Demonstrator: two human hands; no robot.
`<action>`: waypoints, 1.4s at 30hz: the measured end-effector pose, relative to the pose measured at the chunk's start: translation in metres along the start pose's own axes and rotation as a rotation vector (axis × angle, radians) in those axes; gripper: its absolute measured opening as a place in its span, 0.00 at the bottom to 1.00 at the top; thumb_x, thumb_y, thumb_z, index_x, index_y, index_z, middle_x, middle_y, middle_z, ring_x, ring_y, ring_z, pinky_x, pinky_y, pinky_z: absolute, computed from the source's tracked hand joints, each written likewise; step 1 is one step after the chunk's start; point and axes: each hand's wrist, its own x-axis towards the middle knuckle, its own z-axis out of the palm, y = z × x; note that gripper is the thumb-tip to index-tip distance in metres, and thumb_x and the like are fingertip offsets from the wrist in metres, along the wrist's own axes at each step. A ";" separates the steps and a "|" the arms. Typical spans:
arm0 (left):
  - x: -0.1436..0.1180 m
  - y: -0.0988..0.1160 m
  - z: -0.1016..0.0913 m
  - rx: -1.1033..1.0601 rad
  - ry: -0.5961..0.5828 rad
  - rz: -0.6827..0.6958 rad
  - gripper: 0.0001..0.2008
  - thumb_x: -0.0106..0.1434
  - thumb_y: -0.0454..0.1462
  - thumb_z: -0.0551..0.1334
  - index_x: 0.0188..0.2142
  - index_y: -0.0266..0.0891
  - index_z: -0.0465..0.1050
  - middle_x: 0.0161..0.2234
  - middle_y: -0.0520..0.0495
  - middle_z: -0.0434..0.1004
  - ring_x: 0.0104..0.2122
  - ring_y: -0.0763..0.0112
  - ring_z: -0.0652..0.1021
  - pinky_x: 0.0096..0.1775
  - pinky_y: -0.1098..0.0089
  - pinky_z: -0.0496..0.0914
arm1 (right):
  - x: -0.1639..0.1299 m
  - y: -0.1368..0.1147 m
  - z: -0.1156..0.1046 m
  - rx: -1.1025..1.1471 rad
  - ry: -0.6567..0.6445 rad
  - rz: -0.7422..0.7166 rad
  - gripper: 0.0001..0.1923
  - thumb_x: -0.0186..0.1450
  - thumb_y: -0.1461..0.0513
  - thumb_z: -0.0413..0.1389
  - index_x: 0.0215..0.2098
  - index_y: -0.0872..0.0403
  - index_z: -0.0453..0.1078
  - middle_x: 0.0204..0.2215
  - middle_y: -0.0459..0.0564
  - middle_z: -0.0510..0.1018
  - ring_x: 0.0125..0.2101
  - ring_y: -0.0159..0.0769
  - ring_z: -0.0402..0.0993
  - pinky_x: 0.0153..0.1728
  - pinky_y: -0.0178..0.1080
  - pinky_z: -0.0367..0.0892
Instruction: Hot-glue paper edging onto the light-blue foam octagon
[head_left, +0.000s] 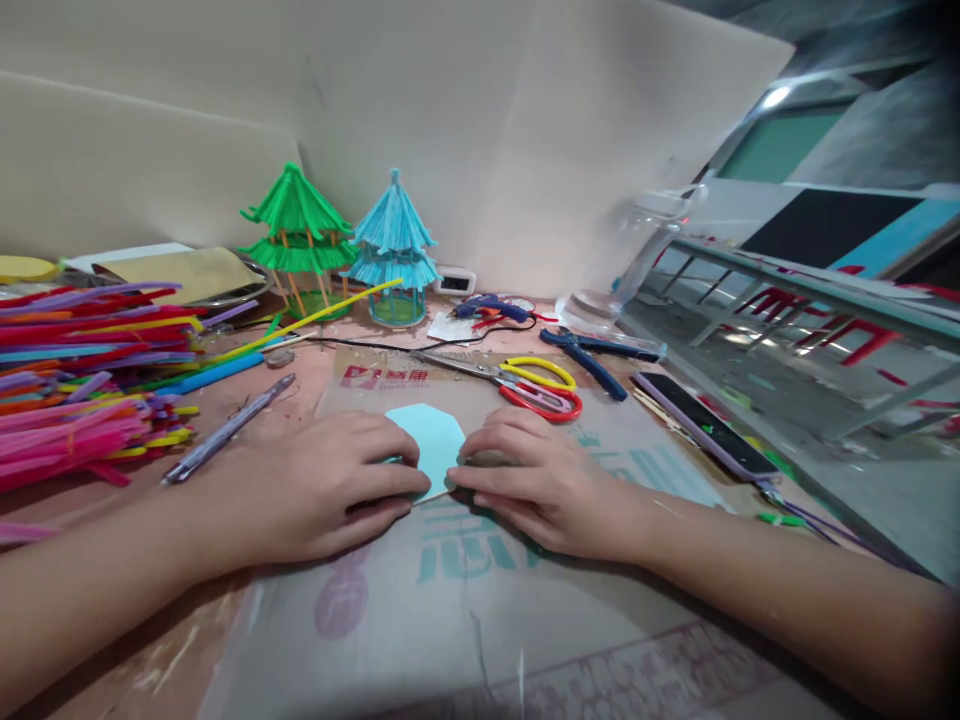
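A light blue piece of paper (429,432) with angled corners lies between my hands on the plastic-covered work surface. Along its near edge runs a thin pale stick (433,495). My left hand (337,480) is closed at the paper's left side, its fingertips pressed on the near edge by the stick. From the other side my right hand (532,475) pinches the same edge, thumb and fingers together at the stick's right end. Both hands cover part of the paper, and the stick's ends are partly hidden under my fingers.
Scissors (517,380), blue pliers (589,360) and a phone (705,425) lie beyond and right. Green (296,240) and blue (394,245) pavilion models stand behind. Bundled pipe cleaners (82,380) and a pen (229,430) are left. A glue gun (487,308) and clear jug (637,260) sit farther back.
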 end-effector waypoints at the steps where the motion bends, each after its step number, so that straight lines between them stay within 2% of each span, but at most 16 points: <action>1: 0.000 0.000 0.000 0.016 -0.011 0.007 0.13 0.71 0.37 0.54 0.51 0.46 0.74 0.46 0.44 0.75 0.46 0.59 0.75 0.48 0.59 0.68 | 0.000 -0.001 0.002 -0.020 -0.008 -0.003 0.14 0.70 0.62 0.54 0.52 0.52 0.75 0.44 0.57 0.77 0.46 0.43 0.70 0.48 0.48 0.68; 6: -0.002 0.001 0.002 0.014 0.002 -0.015 0.13 0.70 0.37 0.55 0.50 0.48 0.74 0.46 0.45 0.75 0.46 0.61 0.75 0.48 0.60 0.68 | -0.003 -0.002 0.002 -0.046 -0.001 -0.009 0.13 0.70 0.62 0.53 0.51 0.52 0.75 0.44 0.57 0.78 0.46 0.43 0.71 0.48 0.49 0.68; 9: -0.002 0.002 0.002 -0.024 0.003 -0.048 0.12 0.69 0.37 0.56 0.50 0.49 0.72 0.48 0.47 0.74 0.48 0.61 0.74 0.50 0.61 0.67 | 0.003 0.018 -0.016 -0.043 0.167 0.118 0.12 0.70 0.62 0.53 0.50 0.51 0.74 0.44 0.56 0.79 0.46 0.42 0.73 0.48 0.47 0.69; 11: -0.001 0.003 0.001 -0.064 0.004 -0.074 0.11 0.69 0.37 0.56 0.49 0.46 0.71 0.48 0.46 0.73 0.48 0.62 0.74 0.50 0.62 0.67 | 0.014 0.049 -0.037 -0.102 0.257 0.360 0.11 0.70 0.60 0.54 0.47 0.51 0.75 0.43 0.54 0.80 0.46 0.43 0.74 0.50 0.47 0.68; 13: 0.000 0.005 -0.001 -0.095 0.007 -0.100 0.08 0.67 0.35 0.57 0.46 0.44 0.69 0.48 0.45 0.73 0.47 0.62 0.74 0.49 0.62 0.67 | 0.030 0.091 -0.058 -0.160 0.179 0.773 0.12 0.70 0.58 0.54 0.47 0.52 0.75 0.44 0.53 0.81 0.44 0.42 0.76 0.48 0.43 0.68; 14: 0.001 0.005 -0.002 -0.101 0.007 -0.106 0.08 0.66 0.35 0.57 0.44 0.43 0.69 0.48 0.45 0.73 0.47 0.62 0.74 0.49 0.62 0.67 | 0.038 0.113 -0.067 -0.171 0.148 0.857 0.13 0.70 0.58 0.53 0.48 0.54 0.75 0.43 0.54 0.81 0.43 0.43 0.77 0.47 0.43 0.68; 16: 0.001 0.006 -0.004 -0.100 0.011 -0.102 0.08 0.63 0.33 0.58 0.43 0.42 0.68 0.47 0.45 0.72 0.47 0.61 0.73 0.49 0.62 0.67 | 0.053 0.154 -0.075 -0.190 0.108 0.952 0.12 0.70 0.59 0.54 0.47 0.57 0.75 0.45 0.58 0.80 0.47 0.47 0.76 0.50 0.44 0.67; 18: 0.001 0.006 -0.004 -0.098 0.015 -0.095 0.10 0.60 0.33 0.60 0.42 0.43 0.68 0.47 0.45 0.72 0.47 0.60 0.73 0.49 0.62 0.67 | 0.065 0.187 -0.071 -0.174 0.040 1.020 0.13 0.71 0.58 0.54 0.48 0.57 0.74 0.47 0.57 0.79 0.48 0.47 0.75 0.51 0.46 0.68; 20: 0.000 0.005 -0.003 -0.097 0.013 -0.096 0.11 0.58 0.34 0.61 0.42 0.43 0.68 0.48 0.45 0.72 0.47 0.59 0.73 0.49 0.61 0.67 | 0.072 0.209 -0.060 -0.138 -0.024 1.068 0.15 0.71 0.56 0.55 0.52 0.54 0.72 0.52 0.54 0.75 0.48 0.44 0.74 0.48 0.48 0.72; 23: -0.001 0.004 -0.001 -0.098 -0.007 -0.092 0.13 0.57 0.36 0.62 0.43 0.43 0.67 0.49 0.45 0.71 0.49 0.57 0.72 0.51 0.59 0.66 | 0.077 0.231 -0.043 -0.091 -0.066 1.110 0.16 0.70 0.56 0.56 0.54 0.53 0.70 0.53 0.53 0.73 0.48 0.43 0.74 0.47 0.48 0.73; 28: -0.001 0.005 -0.002 -0.097 -0.020 -0.101 0.12 0.58 0.37 0.62 0.43 0.43 0.68 0.49 0.45 0.71 0.49 0.56 0.72 0.51 0.57 0.66 | 0.074 0.241 -0.035 -0.036 -0.042 1.112 0.17 0.70 0.56 0.56 0.54 0.54 0.69 0.53 0.53 0.73 0.48 0.43 0.74 0.47 0.49 0.73; 36: 0.000 0.007 -0.005 -0.097 -0.012 -0.101 0.11 0.58 0.37 0.62 0.42 0.42 0.69 0.48 0.45 0.71 0.49 0.57 0.72 0.51 0.59 0.67 | 0.049 0.210 -0.025 -0.022 0.063 0.954 0.18 0.70 0.56 0.56 0.55 0.55 0.68 0.53 0.54 0.73 0.47 0.42 0.75 0.46 0.50 0.73; 42: 0.001 0.007 -0.004 -0.103 -0.041 -0.111 0.12 0.59 0.36 0.62 0.43 0.42 0.68 0.49 0.45 0.70 0.49 0.58 0.72 0.52 0.58 0.66 | 0.049 0.200 -0.025 -0.032 0.081 0.913 0.22 0.62 0.61 0.64 0.53 0.59 0.69 0.44 0.56 0.81 0.41 0.41 0.77 0.44 0.39 0.70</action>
